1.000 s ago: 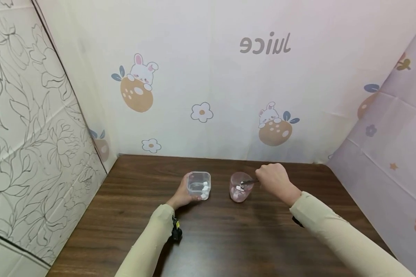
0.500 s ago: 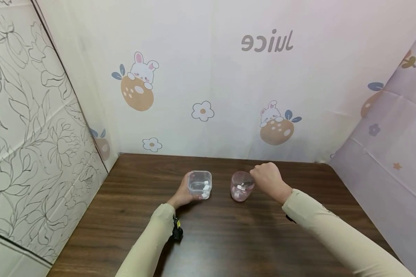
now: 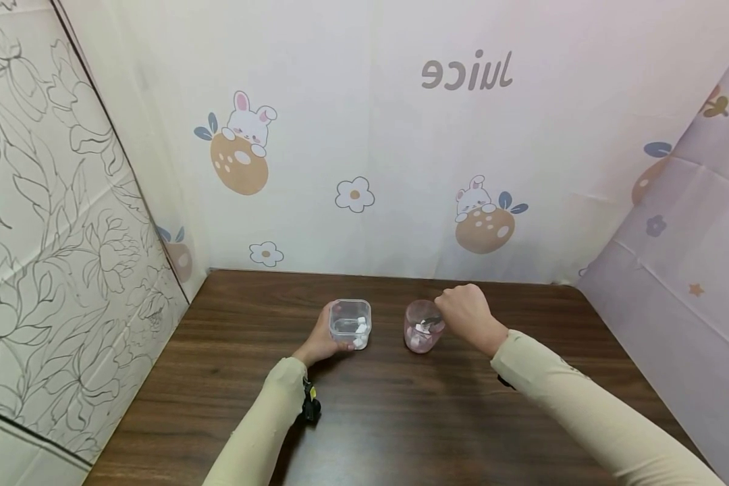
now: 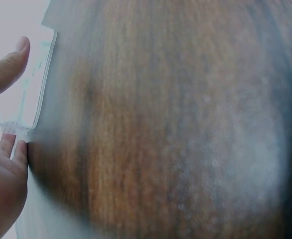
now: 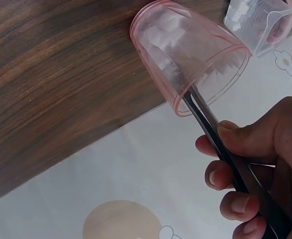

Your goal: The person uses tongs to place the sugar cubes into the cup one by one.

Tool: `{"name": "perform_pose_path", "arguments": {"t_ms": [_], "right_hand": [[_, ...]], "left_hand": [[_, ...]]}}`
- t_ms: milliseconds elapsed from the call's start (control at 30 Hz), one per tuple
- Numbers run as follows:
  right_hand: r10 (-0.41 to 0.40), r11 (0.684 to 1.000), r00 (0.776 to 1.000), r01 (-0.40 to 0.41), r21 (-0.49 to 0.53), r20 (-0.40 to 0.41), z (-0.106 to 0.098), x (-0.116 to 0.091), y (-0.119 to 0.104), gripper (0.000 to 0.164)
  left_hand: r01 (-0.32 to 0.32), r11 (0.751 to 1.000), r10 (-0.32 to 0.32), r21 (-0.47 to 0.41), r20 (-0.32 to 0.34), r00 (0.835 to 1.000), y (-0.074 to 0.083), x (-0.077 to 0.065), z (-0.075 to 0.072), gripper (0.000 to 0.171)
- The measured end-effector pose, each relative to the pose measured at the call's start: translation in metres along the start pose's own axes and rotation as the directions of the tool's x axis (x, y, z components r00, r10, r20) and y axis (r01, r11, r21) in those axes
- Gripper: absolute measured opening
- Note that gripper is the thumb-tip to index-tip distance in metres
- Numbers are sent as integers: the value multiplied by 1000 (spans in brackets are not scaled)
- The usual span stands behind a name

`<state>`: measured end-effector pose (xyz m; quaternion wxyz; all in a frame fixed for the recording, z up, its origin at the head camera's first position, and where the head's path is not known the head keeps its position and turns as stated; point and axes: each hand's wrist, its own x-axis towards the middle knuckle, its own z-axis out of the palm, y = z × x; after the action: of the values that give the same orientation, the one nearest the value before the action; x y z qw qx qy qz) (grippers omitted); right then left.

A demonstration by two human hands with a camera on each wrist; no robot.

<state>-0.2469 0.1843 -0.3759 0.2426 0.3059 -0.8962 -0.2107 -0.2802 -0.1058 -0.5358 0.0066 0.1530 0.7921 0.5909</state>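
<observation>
My left hand [image 3: 319, 339] holds a clear square plastic container [image 3: 341, 325] by its left side. Thumb and fingers span its wall in the left wrist view, where only part of it shows. Several white cubes [image 3: 361, 325] lie along the container's right side. A transparent pink cup [image 3: 422, 312] stands a short way to the right, with more white cubes [image 5: 168, 32] inside. My right hand [image 3: 464, 310] grips dark tongs [image 5: 225, 149] between thumb and fingers. Their front ends reach through the cup's mouth towards the cubes; the tips are blurred behind the pink wall.
Both vessels stand towards the back of a dark wood-grain table [image 3: 376, 418]. A printed cloth wall [image 3: 364, 135] rises behind its rear edge, with further patterned sheets at left and right. A black wrist camera [image 3: 310, 405] sits on the left forearm.
My right hand has moved left and closer over the pink cup, taking the tongs deeper into it. My left hand and the clear container stay in place.
</observation>
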Motion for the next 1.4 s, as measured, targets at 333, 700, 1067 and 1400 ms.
{"name": "perform_pose_path", "arguments": {"t_ms": [333, 700, 1067, 1400], "right_hand": [[13, 1000, 999, -12, -16, 42, -6, -1, 4, 47], [46, 997, 998, -49, 52, 46, -25, 5, 15, 38], [81, 987, 997, -80, 137, -4, -45, 12, 20, 34], [22, 989, 998, -14, 147, -56, -51, 24, 1, 43]], "left_hand": [[-10, 1000, 10, -23, -4, 1000, 2, -2, 0, 106], [-90, 996, 90, 2, -7, 996, 0, -4, -3, 102], [-9, 1000, 9, 1, 1, 1000, 2, -1, -1, 105], [12, 1000, -12, 17, 5, 1000, 4, -1, 0, 106]]}}
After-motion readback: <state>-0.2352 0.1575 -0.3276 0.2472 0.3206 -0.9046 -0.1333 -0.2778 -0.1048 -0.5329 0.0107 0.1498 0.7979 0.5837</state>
